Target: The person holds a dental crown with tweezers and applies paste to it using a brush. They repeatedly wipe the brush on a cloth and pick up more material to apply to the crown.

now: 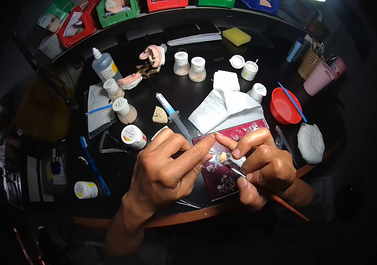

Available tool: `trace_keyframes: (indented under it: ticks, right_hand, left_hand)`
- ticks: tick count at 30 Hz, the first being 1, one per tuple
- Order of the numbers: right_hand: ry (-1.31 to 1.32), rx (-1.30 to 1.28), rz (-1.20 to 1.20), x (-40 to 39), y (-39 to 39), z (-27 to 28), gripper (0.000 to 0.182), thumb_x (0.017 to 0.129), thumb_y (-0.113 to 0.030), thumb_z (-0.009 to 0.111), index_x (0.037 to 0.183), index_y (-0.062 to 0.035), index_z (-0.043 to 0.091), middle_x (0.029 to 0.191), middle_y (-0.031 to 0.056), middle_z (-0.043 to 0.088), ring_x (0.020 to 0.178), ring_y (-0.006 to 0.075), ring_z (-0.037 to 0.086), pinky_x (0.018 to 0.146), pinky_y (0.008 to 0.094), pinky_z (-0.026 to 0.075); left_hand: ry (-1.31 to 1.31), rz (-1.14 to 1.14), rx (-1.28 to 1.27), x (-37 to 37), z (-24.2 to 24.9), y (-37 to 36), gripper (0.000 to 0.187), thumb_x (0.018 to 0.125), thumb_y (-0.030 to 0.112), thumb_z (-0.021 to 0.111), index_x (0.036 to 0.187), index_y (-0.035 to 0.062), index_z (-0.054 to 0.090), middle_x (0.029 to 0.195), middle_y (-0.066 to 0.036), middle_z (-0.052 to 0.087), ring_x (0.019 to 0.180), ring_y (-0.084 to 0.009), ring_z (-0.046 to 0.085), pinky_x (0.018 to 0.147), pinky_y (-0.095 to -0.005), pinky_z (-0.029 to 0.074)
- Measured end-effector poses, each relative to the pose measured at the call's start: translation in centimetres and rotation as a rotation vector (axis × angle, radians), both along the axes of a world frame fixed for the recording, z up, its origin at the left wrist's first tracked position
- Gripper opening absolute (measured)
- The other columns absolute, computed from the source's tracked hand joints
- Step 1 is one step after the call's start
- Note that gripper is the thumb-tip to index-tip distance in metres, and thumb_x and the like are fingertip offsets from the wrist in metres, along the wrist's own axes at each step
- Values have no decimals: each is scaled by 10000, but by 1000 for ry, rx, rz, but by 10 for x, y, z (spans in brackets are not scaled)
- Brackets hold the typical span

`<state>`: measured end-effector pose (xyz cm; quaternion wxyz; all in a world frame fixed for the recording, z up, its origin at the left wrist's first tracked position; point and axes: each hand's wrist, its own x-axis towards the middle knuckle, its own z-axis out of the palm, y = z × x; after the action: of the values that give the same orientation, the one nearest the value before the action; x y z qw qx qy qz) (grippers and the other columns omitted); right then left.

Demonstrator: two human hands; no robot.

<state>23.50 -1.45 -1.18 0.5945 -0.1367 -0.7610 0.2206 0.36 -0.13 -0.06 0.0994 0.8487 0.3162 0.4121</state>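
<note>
My left hand (164, 170) is closed around a thin metal tool (215, 153), most of it hidden by the fingers. At its tip sits a small yellowish tooth crown (223, 157). In my right hand (268, 168) is a slim brush (287, 207) with a reddish-brown handle, its tip close beside the crown. The index fingers of both hands come together just above it. Below lies a maroon palette (211, 189) with smears of whitish paste, partly covered by my hands. White tissues (208, 112) lie at the palette's far edge.
A syringe (170, 112) and a piece of a tooth model (159, 115) lie beyond my left hand. Several lidded jars (134, 136) stand leftward, near a blue toothbrush (95, 168). Rightward are a red bowl (281, 108) and a white cotton pad (310, 143). An articulator model (146, 68) stands behind.
</note>
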Motion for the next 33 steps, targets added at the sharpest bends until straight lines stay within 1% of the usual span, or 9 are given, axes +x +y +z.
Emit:
trace_keyframes:
  ticks: [2,8,17,20,21,26,29,33]
  right_hand:
    - [-10,1,-14,0,0,0,203,727,106,682,764,-27,533,761,104,590,942,328,686,935,603,671]
    - [-8,-9,-14,0,-1,0,206,718,114,671,764,-29,530,766,102,596,937,326,687,935,591,673]
    - [4,-4,19,2,1,-3,197,735,94,676,782,-30,531,769,105,594,951,328,679,948,597,663]
    - [62,-109,86,5,1,0,194,739,91,667,801,-32,530,753,100,584,977,327,668,960,603,653]
    - [118,-140,97,3,1,-4,192,742,82,665,812,-34,528,745,95,574,989,326,660,964,605,647]
    - [91,-193,78,5,0,-4,188,742,71,671,813,-29,528,766,101,583,982,330,660,957,596,651]
    - [80,-186,70,4,0,-3,189,747,72,674,811,-29,527,766,99,583,982,327,658,958,590,652]
    - [51,-164,57,4,0,-2,193,755,75,679,810,-28,526,771,95,583,981,321,652,969,588,648]
  left_hand:
    - [-16,-2,-11,1,0,-1,331,860,41,851,1191,33,833,729,-29,580,665,-191,497,597,-340,400]
    - [-16,-3,-8,1,1,-1,337,862,42,850,1198,34,832,731,-30,580,664,-190,494,596,-341,397]
    - [-12,3,-7,1,-1,0,347,858,47,851,1205,45,832,728,-33,576,659,-193,494,591,-342,396]
    - [47,41,25,0,0,0,337,846,122,862,1182,99,841,714,-13,561,655,-177,543,548,-329,452]
    - [67,49,38,-1,0,0,344,836,130,865,1179,109,843,708,-8,552,649,-173,543,543,-325,453]
    - [130,89,89,-2,-1,0,371,793,160,877,1163,145,854,680,11,516,623,-157,540,532,-313,457]
    - [74,55,74,-1,0,0,325,834,96,854,1160,97,847,668,-18,540,601,-187,500,531,-347,387]
    - [83,70,90,-1,0,0,322,826,104,858,1148,99,850,661,-14,535,599,-185,496,527,-344,380]
